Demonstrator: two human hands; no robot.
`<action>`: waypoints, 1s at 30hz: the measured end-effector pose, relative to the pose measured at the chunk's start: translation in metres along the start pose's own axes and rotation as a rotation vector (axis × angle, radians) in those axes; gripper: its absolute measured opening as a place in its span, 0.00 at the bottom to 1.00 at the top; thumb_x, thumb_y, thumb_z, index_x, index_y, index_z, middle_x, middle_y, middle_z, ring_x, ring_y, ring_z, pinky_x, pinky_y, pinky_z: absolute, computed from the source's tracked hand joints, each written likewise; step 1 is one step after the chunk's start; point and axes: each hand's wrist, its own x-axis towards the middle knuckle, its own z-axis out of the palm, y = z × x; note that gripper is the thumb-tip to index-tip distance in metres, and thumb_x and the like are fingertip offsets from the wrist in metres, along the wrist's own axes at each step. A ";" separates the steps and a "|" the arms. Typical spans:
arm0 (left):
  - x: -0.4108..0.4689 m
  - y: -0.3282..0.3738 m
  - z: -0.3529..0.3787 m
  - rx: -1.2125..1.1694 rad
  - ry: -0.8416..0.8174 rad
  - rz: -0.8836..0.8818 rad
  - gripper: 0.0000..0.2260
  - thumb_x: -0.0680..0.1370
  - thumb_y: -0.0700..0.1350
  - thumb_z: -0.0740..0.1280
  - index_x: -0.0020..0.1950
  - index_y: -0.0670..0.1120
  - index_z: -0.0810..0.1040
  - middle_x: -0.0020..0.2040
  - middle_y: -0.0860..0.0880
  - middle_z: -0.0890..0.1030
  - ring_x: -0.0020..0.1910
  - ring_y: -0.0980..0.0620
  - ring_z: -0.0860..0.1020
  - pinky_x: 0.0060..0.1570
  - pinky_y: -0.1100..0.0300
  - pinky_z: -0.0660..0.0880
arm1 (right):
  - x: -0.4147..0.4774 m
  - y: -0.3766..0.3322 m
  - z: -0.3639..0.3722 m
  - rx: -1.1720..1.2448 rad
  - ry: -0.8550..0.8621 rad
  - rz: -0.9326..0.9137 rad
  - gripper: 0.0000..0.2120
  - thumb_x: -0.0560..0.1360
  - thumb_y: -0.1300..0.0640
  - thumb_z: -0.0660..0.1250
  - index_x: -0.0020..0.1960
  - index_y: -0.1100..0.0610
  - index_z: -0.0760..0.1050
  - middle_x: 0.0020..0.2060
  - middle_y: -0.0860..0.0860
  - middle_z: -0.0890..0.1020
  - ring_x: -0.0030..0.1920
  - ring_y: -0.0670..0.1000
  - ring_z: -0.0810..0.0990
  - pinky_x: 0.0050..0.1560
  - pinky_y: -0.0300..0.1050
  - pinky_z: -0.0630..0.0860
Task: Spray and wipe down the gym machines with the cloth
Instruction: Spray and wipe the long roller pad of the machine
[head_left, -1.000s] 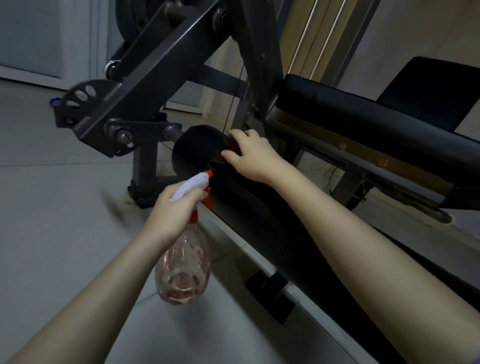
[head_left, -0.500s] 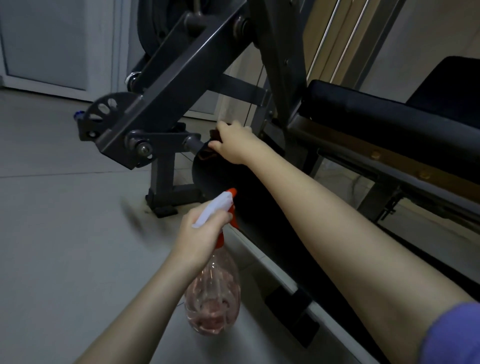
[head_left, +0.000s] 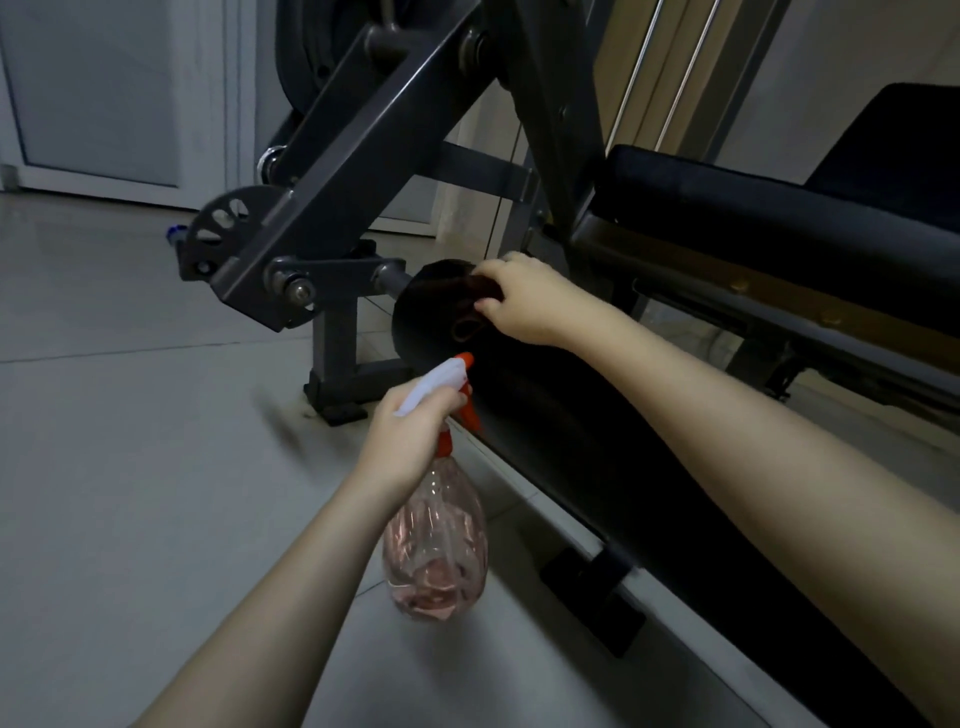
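Right hand (head_left: 524, 304) slid cloth (head_left: 470, 288); bottle (head_left: 436, 540) mostly empty.

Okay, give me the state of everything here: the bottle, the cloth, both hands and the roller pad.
Spray bottle: upright, nozzle toward the roller pad.
Cloth: bunched against the roller pad.
Left hand: grips the spray bottle's head.
Right hand: grips the cloth.
Roller pad: cloth on its near end.

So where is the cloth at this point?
Head view, near centre: the dark cloth is gripped by the right hand against the end of the black roller pad, above the spray bottle.
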 end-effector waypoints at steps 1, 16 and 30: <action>-0.001 0.001 -0.001 0.000 -0.001 -0.012 0.15 0.79 0.42 0.62 0.65 0.53 0.76 0.59 0.51 0.80 0.59 0.54 0.76 0.59 0.57 0.73 | -0.015 0.003 0.000 -0.016 0.022 0.017 0.21 0.78 0.51 0.60 0.71 0.51 0.65 0.65 0.55 0.69 0.65 0.60 0.69 0.63 0.53 0.70; -0.016 0.018 0.007 0.041 -0.076 0.028 0.15 0.79 0.43 0.62 0.62 0.57 0.76 0.53 0.59 0.78 0.53 0.62 0.75 0.46 0.68 0.70 | -0.037 0.075 -0.012 0.304 -0.093 0.355 0.21 0.81 0.48 0.55 0.72 0.52 0.63 0.68 0.56 0.70 0.67 0.57 0.68 0.65 0.47 0.64; -0.013 0.001 0.011 0.044 -0.015 0.037 0.16 0.78 0.39 0.64 0.54 0.62 0.76 0.53 0.58 0.80 0.45 0.67 0.78 0.37 0.79 0.70 | 0.049 0.007 0.002 0.218 0.022 0.031 0.20 0.81 0.51 0.57 0.70 0.55 0.65 0.65 0.57 0.72 0.62 0.56 0.72 0.58 0.46 0.70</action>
